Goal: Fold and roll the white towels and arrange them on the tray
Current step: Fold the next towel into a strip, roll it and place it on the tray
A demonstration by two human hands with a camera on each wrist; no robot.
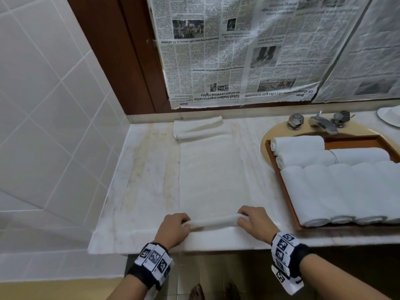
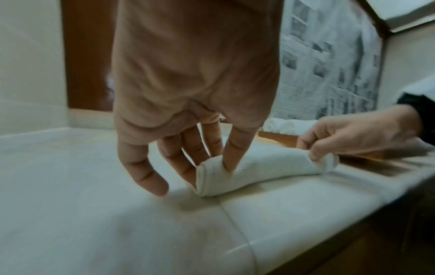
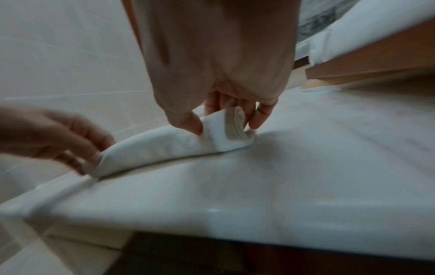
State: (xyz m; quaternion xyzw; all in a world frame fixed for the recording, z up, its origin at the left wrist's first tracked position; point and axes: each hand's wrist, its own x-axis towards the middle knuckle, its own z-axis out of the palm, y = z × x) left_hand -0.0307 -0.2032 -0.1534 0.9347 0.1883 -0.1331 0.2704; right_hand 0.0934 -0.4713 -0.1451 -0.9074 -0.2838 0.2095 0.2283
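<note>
A white tiled wall (image 1: pixel 43 105) stands off to the left of the left hand (image 1: pixel 173 229), and newspaper sheets (image 1: pixel 238 50) hang on the wall far ahead of both hands. Under the hands is a pale marble counter (image 1: pixel 140 180). A long white towel (image 1: pixel 207 176) lies flat on it, reaching away from the fingers. To the right of the right hand (image 1: pixel 255 223) sits one brown tray (image 1: pixel 290 204) over the sink, with about seven rolled towels (image 1: pixel 324 191) in it. One folded towel (image 1: pixel 198 128) lies far ahead. Both hands curl around the rolled end (image 1: pixel 214 221) between them.
</note>
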